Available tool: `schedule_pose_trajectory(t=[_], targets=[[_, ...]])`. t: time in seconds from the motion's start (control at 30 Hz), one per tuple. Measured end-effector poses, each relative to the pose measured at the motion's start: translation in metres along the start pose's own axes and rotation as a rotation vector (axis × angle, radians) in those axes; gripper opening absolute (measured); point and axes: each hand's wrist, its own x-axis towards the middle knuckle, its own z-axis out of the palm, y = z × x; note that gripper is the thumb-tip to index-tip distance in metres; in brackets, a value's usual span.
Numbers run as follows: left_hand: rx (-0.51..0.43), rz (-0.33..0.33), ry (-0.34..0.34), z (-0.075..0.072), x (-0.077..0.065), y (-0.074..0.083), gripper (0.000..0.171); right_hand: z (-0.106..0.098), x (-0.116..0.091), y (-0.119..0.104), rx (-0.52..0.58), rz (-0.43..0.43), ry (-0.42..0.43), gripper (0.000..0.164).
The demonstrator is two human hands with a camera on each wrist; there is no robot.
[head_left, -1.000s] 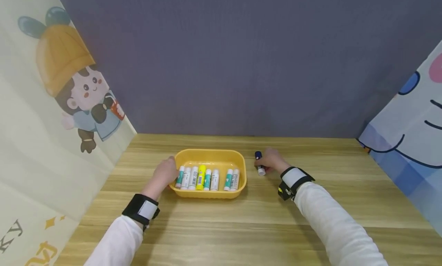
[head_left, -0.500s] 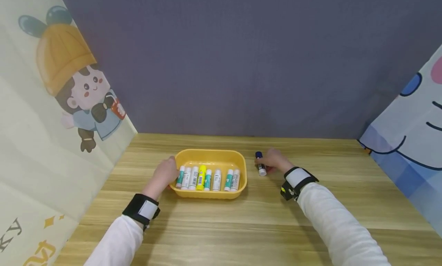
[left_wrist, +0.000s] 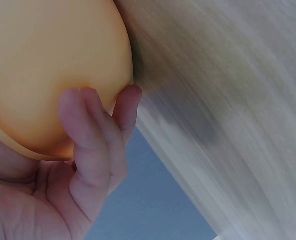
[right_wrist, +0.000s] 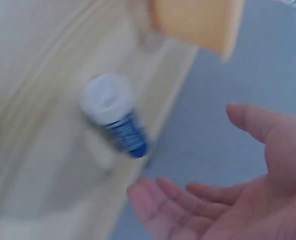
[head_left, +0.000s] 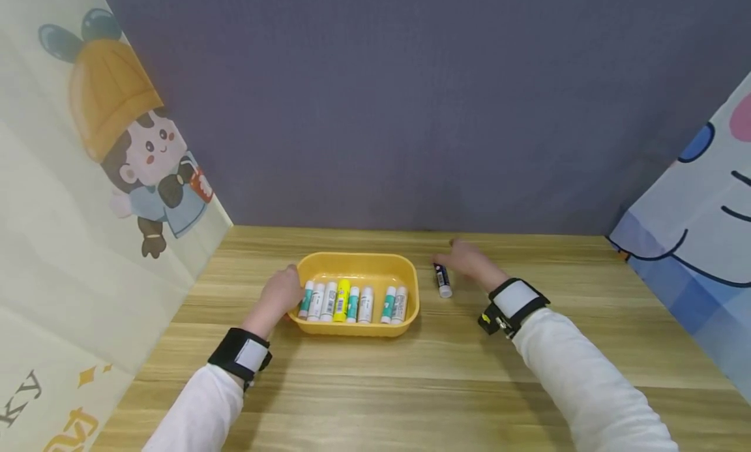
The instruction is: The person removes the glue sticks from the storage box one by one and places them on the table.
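My left hand point(head_left: 281, 289) grips the left end of a yellow plastic basket point(head_left: 358, 331); in the left wrist view its fingers point(left_wrist: 90, 145) curl against the basket's outer wall. Several glue sticks lie in a row inside, white ones, teal-and-white ones and a yellow glue stick point(head_left: 341, 301). To the right of the basket, a dark blue glue stick point(head_left: 442, 282) with a white end lies on the table. My right hand point(head_left: 469, 261) hovers just behind it, fingers spread and holding nothing; the right wrist view shows a gap between this hand point(right_wrist: 227, 200) and the blue glue stick point(right_wrist: 115, 115).
A wood-grain table point(head_left: 375, 387) lies under everything. A dark grey panel point(head_left: 375, 113) rises along its back edge. Printed curtains hang at both sides, a cartoon child point(head_left: 152, 152) on the left one.
My right hand has let go of the blue glue stick and moved slightly back from it, its fingers opening. The left hand stays on the basket. The glue stick lies almost where it was.
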Motion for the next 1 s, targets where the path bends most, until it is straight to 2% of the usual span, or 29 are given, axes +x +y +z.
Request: schedule_pose_trajectory(t=[0.03,0.13,0.27,0.37,0.5,0.6,0.77,0.87,1.0], targets=[[0.002,0.000,0.000,0.000,0.000,0.000,0.058,-0.002,-0.003,-0.006,-0.012,-0.026,0.019,0.084],[0.008,-0.001,0.001,-0.001,0.000,0.000,0.058,-0.005,-0.010,-0.026,-0.051,-0.058,0.050,0.087],[0.009,-0.006,-0.003,-0.001,0.000,0.000,0.058,-0.002,-0.022,-0.056,-0.087,-0.114,0.064,0.083],[0.006,-0.005,-0.005,-0.001,0.001,0.000,0.058,0.008,-0.029,-0.075,-0.113,-0.166,0.048,0.075],[0.010,-0.003,-0.001,-0.001,0.001,0.001,0.057,0.028,-0.034,-0.094,-0.165,-0.170,-0.013,0.069],[0.012,-0.005,0.001,0.000,0.001,0.000,0.056,0.044,-0.036,-0.102,-0.198,-0.143,-0.073,0.065],[0.004,-0.006,-0.001,0.000,0.000,0.000,0.057,0.065,-0.037,-0.107,-0.220,-0.122,-0.135,0.041],[-0.001,-0.008,-0.002,0.000,-0.001,0.001,0.057,0.074,-0.035,-0.107,-0.232,-0.109,-0.131,0.028],[0.002,-0.009,-0.001,0.001,0.000,0.002,0.058,0.081,-0.032,-0.104,-0.294,-0.136,-0.096,0.024]])
